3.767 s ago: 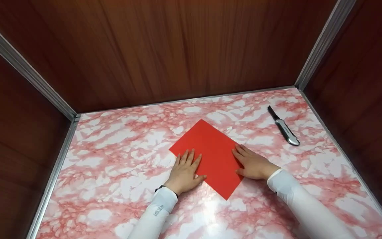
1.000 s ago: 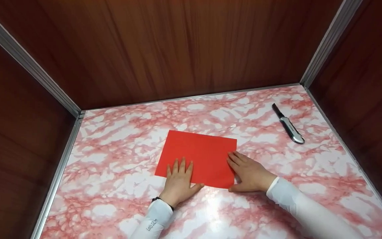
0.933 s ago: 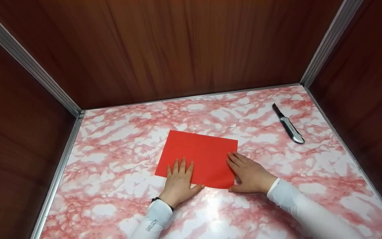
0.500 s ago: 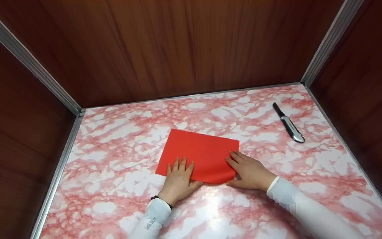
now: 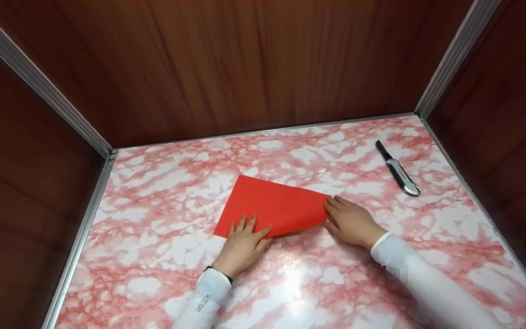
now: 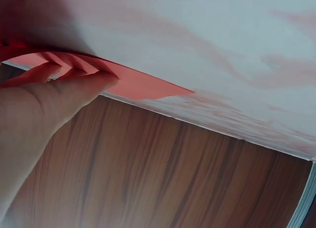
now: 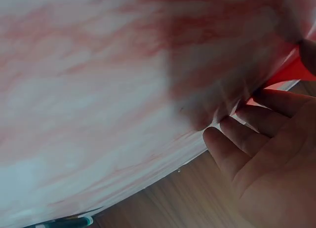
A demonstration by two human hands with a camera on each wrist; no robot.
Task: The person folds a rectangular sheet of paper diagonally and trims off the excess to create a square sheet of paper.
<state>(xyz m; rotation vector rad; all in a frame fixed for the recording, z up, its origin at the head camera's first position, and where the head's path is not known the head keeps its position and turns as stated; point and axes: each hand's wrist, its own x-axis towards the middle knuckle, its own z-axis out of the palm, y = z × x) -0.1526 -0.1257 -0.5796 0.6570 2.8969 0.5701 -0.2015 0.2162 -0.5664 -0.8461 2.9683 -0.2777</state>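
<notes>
A sheet of red paper lies on the marbled pink and white tabletop. Its near edge bends up and over in a soft curve towards the right, not creased flat. The person's left hand rests with fingers spread on the near left part of the sheet, its thumb by the near edge. At the right end the right hand holds the turned-up paper near the far right corner, fingertips on it and thumb at the near side. In the left wrist view the left fingers lie against the red paper.
A utility knife with a silver and black handle lies at the right of the tabletop, well away from the hands. Brown wood-grain panels with metal edging stand at the back and both sides.
The sheet has been turned from a diamond to lie more squarely. Over the last second the right hand has moved up and away, bringing the near right corner over towards the far right one.
</notes>
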